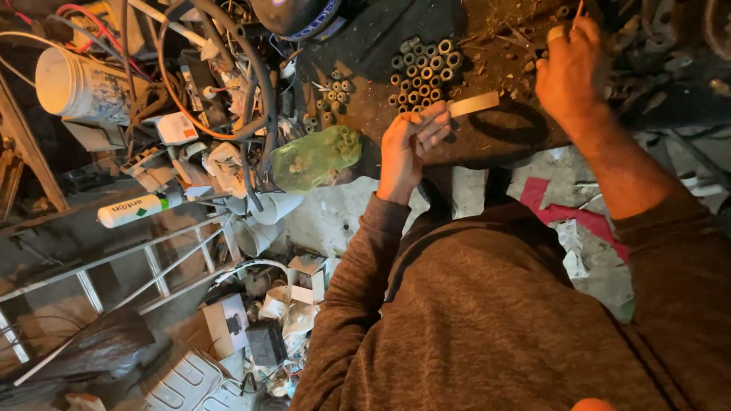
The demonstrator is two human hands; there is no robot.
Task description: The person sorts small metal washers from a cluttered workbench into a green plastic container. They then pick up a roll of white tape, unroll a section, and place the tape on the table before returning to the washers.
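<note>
fingers (432, 125) of left hand (407, 148) pinch a flat tan strip (474, 103); right hand (571, 72) grips a thin stick (578, 12).

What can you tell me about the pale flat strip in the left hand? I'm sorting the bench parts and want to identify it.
The flat strip is a thin, pale tan rectangle, apparently wood or card, with plain faces. The left hand pinches one end between its fingertips; the other end sticks out to the right, tilted slightly up, above the dark workbench. It lies just below the cluster of dark ring-shaped pieces, seemingly not touching them.
</note>
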